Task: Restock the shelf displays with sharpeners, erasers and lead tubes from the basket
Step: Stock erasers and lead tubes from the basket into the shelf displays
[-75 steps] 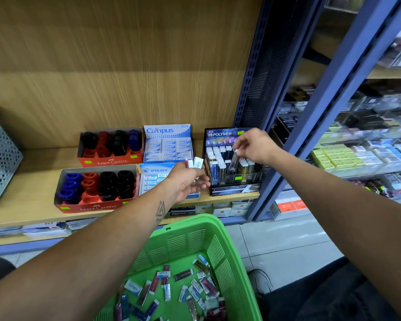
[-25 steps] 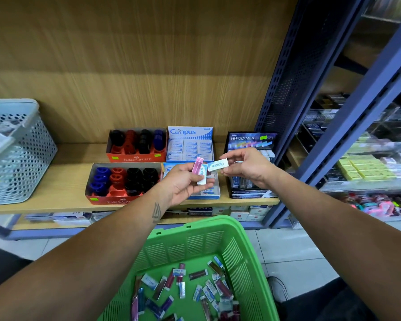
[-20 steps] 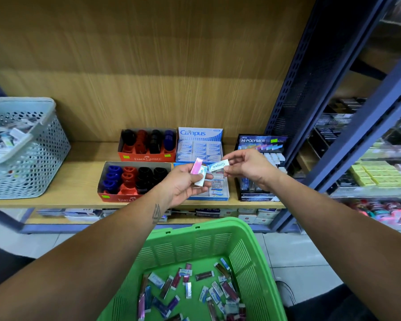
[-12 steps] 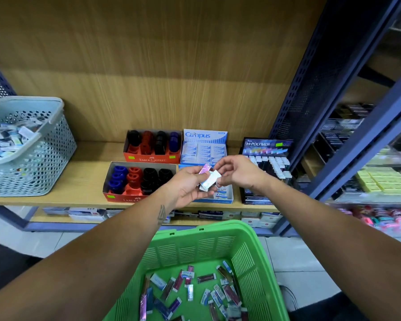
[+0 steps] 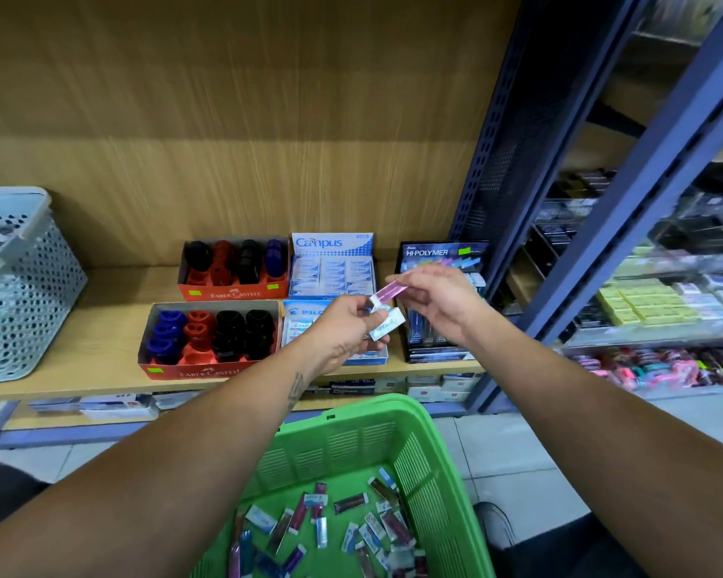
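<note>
- Lead tube (image 5: 389, 292), pink, was pinched in the right hand (image 5: 439, 302) above the shelf (image 5: 101, 331), in front of the Hi-Polymer display (image 5: 441, 254).
- Left hand (image 5: 347, 331) gripped a white eraser (image 5: 387, 324) just below that tube.
- Green basket (image 5: 351, 435) sat below both arms, tubes and erasers loose inside.

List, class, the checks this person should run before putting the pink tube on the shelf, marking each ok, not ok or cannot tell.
1. Right hand pinches the pink tube: ok.
2. Left hand holds the white eraser: ok.
3. Hi-Polymer display within reach, behind the right hand: ok.
4. Free slot in that display: cannot tell, hand hides it.
5. Campus box has room for the eraser: cannot tell.
6. Green basket has stock left: ok.
</note>
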{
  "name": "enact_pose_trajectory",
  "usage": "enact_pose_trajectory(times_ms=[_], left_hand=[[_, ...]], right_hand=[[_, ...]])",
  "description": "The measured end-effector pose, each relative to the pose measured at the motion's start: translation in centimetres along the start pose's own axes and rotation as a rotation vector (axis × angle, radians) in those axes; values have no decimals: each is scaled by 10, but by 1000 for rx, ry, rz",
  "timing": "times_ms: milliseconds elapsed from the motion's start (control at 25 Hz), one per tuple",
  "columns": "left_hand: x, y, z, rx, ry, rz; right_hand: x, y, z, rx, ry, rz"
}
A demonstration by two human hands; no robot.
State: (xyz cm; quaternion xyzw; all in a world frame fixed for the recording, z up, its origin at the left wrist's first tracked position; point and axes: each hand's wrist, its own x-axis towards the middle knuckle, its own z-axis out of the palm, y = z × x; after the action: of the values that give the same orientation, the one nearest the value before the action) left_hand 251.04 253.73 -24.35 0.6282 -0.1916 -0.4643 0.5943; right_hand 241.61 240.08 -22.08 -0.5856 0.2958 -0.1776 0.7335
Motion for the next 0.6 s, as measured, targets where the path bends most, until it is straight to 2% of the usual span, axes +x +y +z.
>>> enact_pose_trajectory(times_ms=[80, 120, 280, 440, 520, 600], left_hand=[[3, 0, 3, -28, 17, -28], [4, -1, 4, -38, 24, -37], [7, -6, 8, -60, 29, -65], [10, -10, 11, -51, 16, -81], [11, -11, 14, -52, 9, -82], [10, -10, 15, -65, -3, -88]], right_hand=[[-2, -10, -15, 230, 13, 44], [-1, -12, -22, 237, 18, 61], [1, -17, -44, -123, -11, 84], [5, -18, -54, -240, -60, 92], [5, -22, -56, -346, -29, 64], [9, -32, -62, -502, 85, 9]])
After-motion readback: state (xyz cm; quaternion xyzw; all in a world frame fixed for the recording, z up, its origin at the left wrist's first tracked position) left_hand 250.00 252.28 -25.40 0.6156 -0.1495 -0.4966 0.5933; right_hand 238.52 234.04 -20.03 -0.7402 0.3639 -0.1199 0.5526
